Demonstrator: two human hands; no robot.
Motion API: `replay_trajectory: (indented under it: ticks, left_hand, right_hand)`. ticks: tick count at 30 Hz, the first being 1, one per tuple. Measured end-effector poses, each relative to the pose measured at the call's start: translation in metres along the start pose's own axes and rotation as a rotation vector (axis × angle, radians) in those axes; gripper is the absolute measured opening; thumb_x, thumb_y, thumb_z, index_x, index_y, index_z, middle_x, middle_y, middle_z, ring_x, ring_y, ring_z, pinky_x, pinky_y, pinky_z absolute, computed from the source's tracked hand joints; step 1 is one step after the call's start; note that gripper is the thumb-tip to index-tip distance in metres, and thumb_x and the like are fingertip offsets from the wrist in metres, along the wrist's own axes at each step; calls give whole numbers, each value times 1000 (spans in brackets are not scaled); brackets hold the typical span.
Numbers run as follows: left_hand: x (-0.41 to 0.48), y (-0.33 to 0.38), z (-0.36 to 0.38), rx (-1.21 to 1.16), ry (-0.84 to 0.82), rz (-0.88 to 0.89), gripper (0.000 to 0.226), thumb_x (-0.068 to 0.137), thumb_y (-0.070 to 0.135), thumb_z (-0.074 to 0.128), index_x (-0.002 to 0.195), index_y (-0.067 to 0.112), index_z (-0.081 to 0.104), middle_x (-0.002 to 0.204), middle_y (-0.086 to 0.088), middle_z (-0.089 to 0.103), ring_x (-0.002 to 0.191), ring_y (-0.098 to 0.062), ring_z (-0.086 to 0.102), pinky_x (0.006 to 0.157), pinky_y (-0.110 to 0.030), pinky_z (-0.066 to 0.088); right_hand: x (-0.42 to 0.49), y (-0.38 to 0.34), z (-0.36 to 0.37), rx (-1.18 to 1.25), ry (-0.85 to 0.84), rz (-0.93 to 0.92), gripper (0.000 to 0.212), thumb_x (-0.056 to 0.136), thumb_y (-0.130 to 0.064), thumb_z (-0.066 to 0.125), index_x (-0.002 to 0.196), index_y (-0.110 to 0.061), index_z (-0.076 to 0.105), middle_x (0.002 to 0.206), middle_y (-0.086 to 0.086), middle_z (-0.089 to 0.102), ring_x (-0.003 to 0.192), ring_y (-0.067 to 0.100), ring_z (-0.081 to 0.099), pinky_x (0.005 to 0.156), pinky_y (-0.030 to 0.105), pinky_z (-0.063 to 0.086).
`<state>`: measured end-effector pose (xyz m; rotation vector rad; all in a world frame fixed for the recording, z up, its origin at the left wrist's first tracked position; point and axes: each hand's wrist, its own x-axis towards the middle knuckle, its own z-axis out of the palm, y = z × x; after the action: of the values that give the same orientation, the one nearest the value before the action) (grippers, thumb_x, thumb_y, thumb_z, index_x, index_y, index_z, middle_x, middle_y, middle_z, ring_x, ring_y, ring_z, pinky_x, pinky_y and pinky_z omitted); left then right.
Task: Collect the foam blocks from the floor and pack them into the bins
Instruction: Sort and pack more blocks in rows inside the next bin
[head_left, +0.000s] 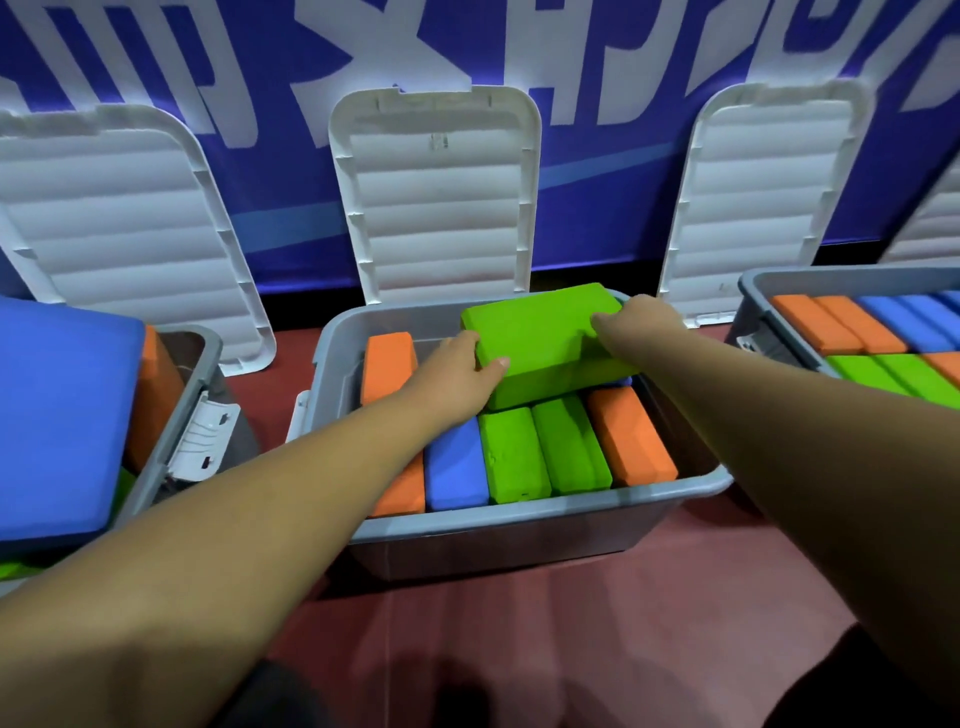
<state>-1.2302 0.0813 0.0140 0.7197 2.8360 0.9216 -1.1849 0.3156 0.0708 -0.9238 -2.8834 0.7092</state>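
A large green foam block (545, 338) lies tilted over the back of the middle grey bin (519, 519). My left hand (457, 374) grips its near left corner, thumb on top. My right hand (644, 317) holds its far right end, fingers curled over the top. Below it, the bin's front row holds upright blocks: orange (402, 491), blue (457, 467), two green (511, 454) and orange (631, 436). One more orange block (387, 366) stands at the back left.
A left grey bin (171, 431) holds a big blue block (62, 415) and an orange one. A right bin (753, 306) is packed with orange, blue and green blocks. White lids (436, 192) lean against the blue banner wall. Red floor lies in front.
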Motion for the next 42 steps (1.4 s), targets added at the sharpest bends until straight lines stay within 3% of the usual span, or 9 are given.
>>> replay_trajectory:
  ticks: [5,12,16,19,21,24,31,35,42]
  left_hand:
    - [1,-2,-11,-47,196,-106,60,100,44,62,149,13,47,138,-21,55,128,-35,54,100,-32,39]
    - [-2,-49,-21,65,15,-203,48,97,40,66,126,3,58,128,-22,60,120,-36,58,90,-33,42]
    - [3,-71,-22,312,-181,-215,60,97,54,55,138,11,59,139,-25,51,135,-40,43,115,-40,34]
    - [7,-84,-24,417,-248,-218,73,79,68,41,125,18,70,138,-19,56,133,-39,46,113,-42,38]
    - [13,-98,-24,300,-179,-237,44,68,51,55,90,15,67,110,-12,68,108,-34,65,91,-38,54]
    - [10,-92,-39,115,-74,-244,29,60,28,63,86,15,67,89,-2,72,83,-24,71,71,-43,61]
    - [-8,-94,-45,305,-148,-232,62,75,45,83,125,14,62,130,-16,56,120,-40,56,97,-41,50]
    - [-10,-101,-49,289,-215,-161,82,61,71,77,124,22,63,125,-9,56,118,-34,54,100,-41,49]
    - [-11,-112,-48,227,-235,-100,87,73,49,89,146,17,54,144,-7,49,134,-25,47,112,-34,39]
  right_hand:
    - [3,-16,-4,291,147,9,35,72,-46,50,67,-11,56,80,11,62,86,38,66,67,35,44]
    - [-17,-66,11,514,71,-218,62,77,-59,57,132,-32,68,128,8,52,107,26,65,99,43,54]
    - [-34,-79,24,527,104,-402,44,90,-48,66,131,-34,69,122,1,45,113,10,55,105,24,41]
    - [-39,-90,39,461,111,-573,34,93,-41,67,125,-31,73,119,0,47,112,8,53,105,23,41]
    - [-41,-95,50,342,84,-631,33,94,-36,65,125,-27,74,120,2,49,113,13,55,107,26,40]
    - [-41,-96,64,174,-29,-676,31,95,-31,63,122,-23,75,124,6,53,116,17,56,106,23,37]
    - [-51,-105,93,-219,-125,-711,65,78,-31,43,140,-24,62,144,2,53,126,34,50,107,48,44]
    - [-56,-111,101,-288,-101,-753,60,83,-16,54,143,-22,58,149,-3,49,126,31,47,104,38,43]
    - [-48,-109,116,-393,-173,-786,52,85,-19,57,137,-22,63,141,-3,52,122,30,47,105,42,45]
